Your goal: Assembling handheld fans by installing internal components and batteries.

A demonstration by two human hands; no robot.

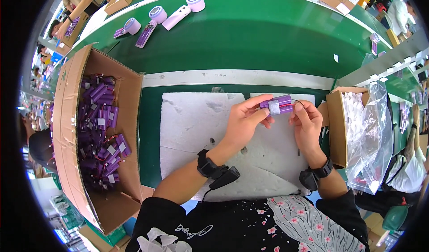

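Note:
Between my two hands is a purple battery pack of cylindrical cells, with a grey-white square patch on its face. My left hand grips its left end, thumb in front and fingers behind. At its right end, the thumb and fingers of my right hand are pinched together by the thin red and black wires. The pack is held above white foam slabs. To the left, an open cardboard box holds many similar purple battery packs.
A smaller carton with white pieces and clear plastic film stands at the right. Beyond a white rail runs a green belt, carrying several purple handheld devices with round heads. Other people work at the far left and right.

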